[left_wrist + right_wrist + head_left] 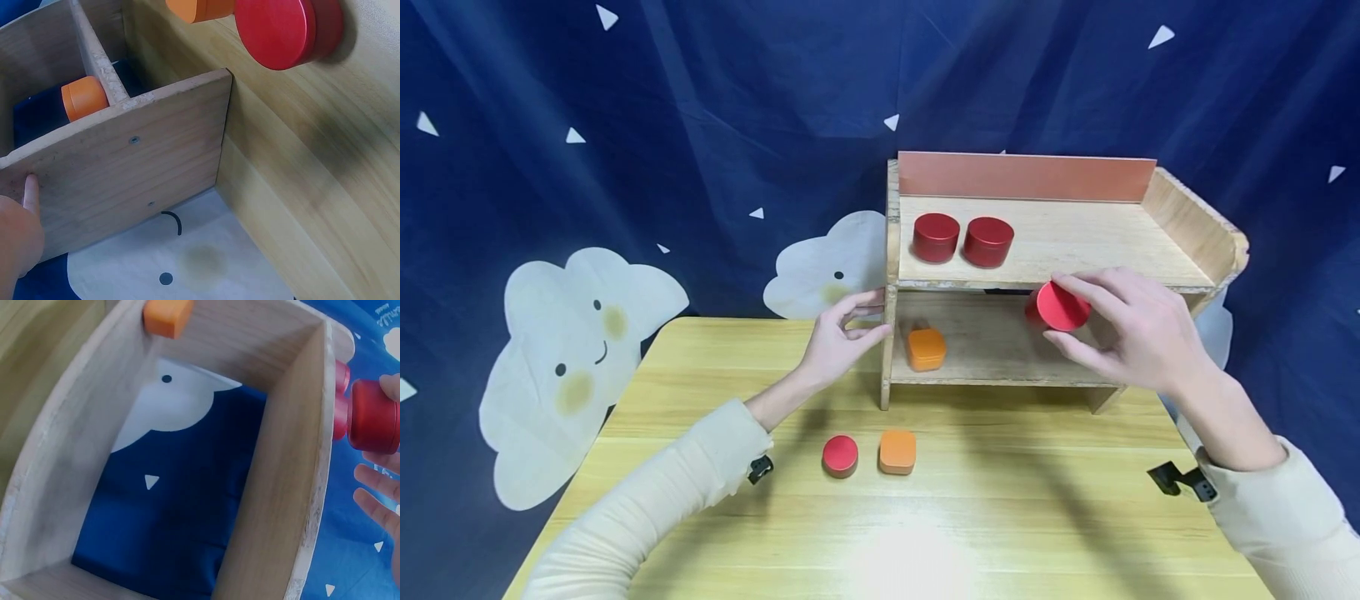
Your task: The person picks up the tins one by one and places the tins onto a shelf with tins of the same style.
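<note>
Between the thumb and fingers of my right hand (1138, 329) is a round red tin (1063, 307), held tilted at the front edge of the shelf's upper board. In the right wrist view that tin (372, 416) is just off the upper board. My left hand (847, 333) touches the left side panel of the wooden shelf (891, 250); a fingertip on the panel shows in the left wrist view. Two red tins (936, 237) (988, 242) stand side by side on the upper board. An orange square tin (927, 349) sits at the left of the lower board.
On the wooden table (722, 367) before the shelf lie another red tin (840, 456) and an orange square tin (898, 452). A pinkish back strip (1026, 176) edges the upper board. Behind hangs a dark blue curtain (775, 100) with white clouds.
</note>
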`<state>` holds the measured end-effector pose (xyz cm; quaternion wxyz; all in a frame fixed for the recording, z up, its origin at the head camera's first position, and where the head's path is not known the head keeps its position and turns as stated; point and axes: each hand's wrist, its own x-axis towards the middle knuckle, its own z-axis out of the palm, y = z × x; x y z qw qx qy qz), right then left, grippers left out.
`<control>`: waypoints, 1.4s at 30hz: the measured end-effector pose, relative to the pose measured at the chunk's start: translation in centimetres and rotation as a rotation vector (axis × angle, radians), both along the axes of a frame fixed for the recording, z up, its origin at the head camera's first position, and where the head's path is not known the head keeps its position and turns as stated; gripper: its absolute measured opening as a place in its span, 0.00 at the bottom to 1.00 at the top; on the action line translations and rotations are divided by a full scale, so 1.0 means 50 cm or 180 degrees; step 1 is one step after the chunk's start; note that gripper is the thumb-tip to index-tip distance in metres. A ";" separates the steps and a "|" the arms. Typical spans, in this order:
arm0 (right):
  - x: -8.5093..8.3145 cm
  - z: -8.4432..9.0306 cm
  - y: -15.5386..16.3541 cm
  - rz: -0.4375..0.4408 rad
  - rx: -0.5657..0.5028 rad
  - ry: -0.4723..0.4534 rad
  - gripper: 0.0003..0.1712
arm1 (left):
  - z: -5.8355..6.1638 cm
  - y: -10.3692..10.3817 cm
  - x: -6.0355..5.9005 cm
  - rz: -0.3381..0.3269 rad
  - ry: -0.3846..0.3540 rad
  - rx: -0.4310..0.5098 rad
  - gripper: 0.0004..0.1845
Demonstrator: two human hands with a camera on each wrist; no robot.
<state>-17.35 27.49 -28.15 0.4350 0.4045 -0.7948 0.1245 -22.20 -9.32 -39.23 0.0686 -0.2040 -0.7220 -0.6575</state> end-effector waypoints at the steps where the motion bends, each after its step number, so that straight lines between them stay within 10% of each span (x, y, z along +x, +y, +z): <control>1: -0.003 0.002 0.000 0.0003 -0.0023 -0.0001 0.39 | -0.001 0.000 0.000 -0.0001 0.0003 -0.0002 0.29; 42: -0.095 0.043 0.009 -0.0302 0.0174 -0.0369 0.43 | 0.003 0.002 0.004 0.0019 0.0029 -0.0024 0.28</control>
